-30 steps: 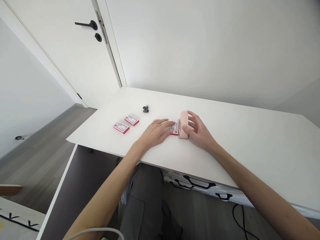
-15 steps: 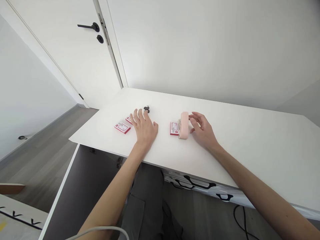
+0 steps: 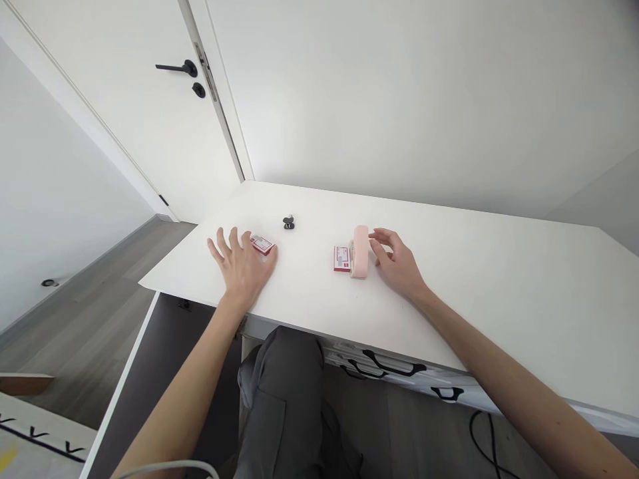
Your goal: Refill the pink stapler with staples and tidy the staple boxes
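Note:
My left hand (image 3: 245, 271) lies palm down on the white tabletop with its fingers spread. A small red-and-white box (image 3: 262, 244) shows between its thumb and index finger; another box seen earlier is hidden under this hand. My right hand (image 3: 399, 266) is loosely curved, fingers apart, at the right side of a pink stapler-like device (image 3: 360, 251). Whether its fingertips touch the device I cannot tell. Against the device's left side sits another red-and-white box (image 3: 342, 258). A small black clip-like item (image 3: 288, 222) lies farther back, between the hands.
The white tabletop (image 3: 479, 286) runs along a wall, with a door (image 3: 124, 100) at the far left. Below its front edge are an open cabinet door (image 3: 120, 379), black drawer handles (image 3: 394, 364) and my legs (image 3: 284, 399). A black cable (image 3: 493, 439) lies on the floor.
My left hand has moved left, away from the black item, and now covers the nearer left box. My right hand stays beside the pink device. The view has shifted slightly.

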The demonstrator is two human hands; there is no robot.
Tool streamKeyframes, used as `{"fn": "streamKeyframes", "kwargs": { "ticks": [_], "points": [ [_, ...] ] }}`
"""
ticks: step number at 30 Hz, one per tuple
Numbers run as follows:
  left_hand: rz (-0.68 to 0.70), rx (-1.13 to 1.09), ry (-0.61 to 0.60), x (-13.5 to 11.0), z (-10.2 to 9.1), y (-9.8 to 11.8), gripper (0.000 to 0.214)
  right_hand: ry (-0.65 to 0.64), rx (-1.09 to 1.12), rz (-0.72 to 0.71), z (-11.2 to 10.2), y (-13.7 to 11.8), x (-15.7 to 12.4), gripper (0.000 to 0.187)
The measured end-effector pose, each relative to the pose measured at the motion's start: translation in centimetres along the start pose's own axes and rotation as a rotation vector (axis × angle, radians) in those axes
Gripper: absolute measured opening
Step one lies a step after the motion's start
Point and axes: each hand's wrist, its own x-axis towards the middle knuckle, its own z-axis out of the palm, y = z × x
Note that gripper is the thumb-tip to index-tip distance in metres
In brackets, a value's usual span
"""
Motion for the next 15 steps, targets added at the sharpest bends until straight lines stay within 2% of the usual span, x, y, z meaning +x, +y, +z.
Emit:
{"fn": "streamKeyframes", "kwargs": {
  "ticks": [3,7,15],
  "points": [
    [-0.027,-0.041,-0.093,0.5,-0.1,-1.5,0.059,-0.002,0.006,-0.016,0.1,-0.1,0.0,0.051],
    [-0.042,-0.17,-0.265,1.1,-0.2,-2.2,0.061,-0.01,0.005,-0.012,0.3,0.1,0.1,0.049],
    [0.046,-0.257,-0.346,1.0,-0.2,-2.4,0.06,-0.029,0.054,0.041,0.4,0.5,0.5,0.05]
  ]
}}
